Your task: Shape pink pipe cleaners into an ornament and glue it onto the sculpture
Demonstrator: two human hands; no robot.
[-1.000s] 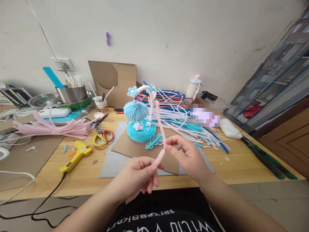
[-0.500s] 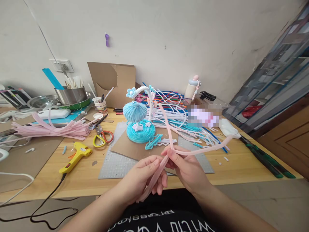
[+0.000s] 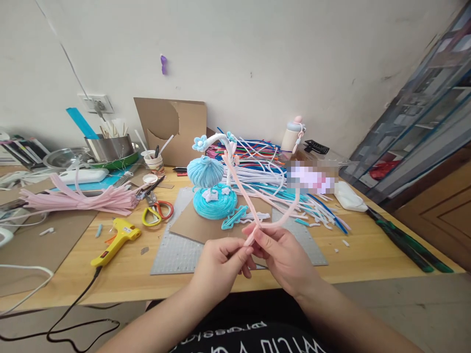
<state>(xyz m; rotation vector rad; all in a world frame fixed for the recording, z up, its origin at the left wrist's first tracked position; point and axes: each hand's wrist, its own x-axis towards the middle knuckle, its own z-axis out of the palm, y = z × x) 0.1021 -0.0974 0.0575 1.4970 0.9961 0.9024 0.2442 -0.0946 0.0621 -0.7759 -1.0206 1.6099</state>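
Observation:
Both hands pinch a set of pink pipe cleaners (image 3: 245, 190) above the table's front edge. My left hand (image 3: 222, 264) is closed on their lower part. Fingers and thumb of my right hand (image 3: 281, 252) grip them where two strands part, one rising up and left, the other curving out to the right. The lower ends are hidden by my left hand. Just beyond stands a pipe-cleaner lamp shape with a light blue pleated shade (image 3: 205, 171), a white curved stem (image 3: 218, 139) with flowers, and a turquoise coiled base (image 3: 214, 202).
A yellow glue gun (image 3: 117, 240) and scissors (image 3: 158, 213) lie to the left, near a pink pipe-cleaner bundle (image 3: 81, 198). Many loose pipe cleaners (image 3: 253, 174) spread behind the lamp shape. Green-handled cutters (image 3: 408, 245) lie at right; a bottle (image 3: 292, 137) stands at the back.
My left hand has closed more tightly, near my right fingers, and the trailing lower ends no longer show. The right strand has swung upward and the other leans further left.

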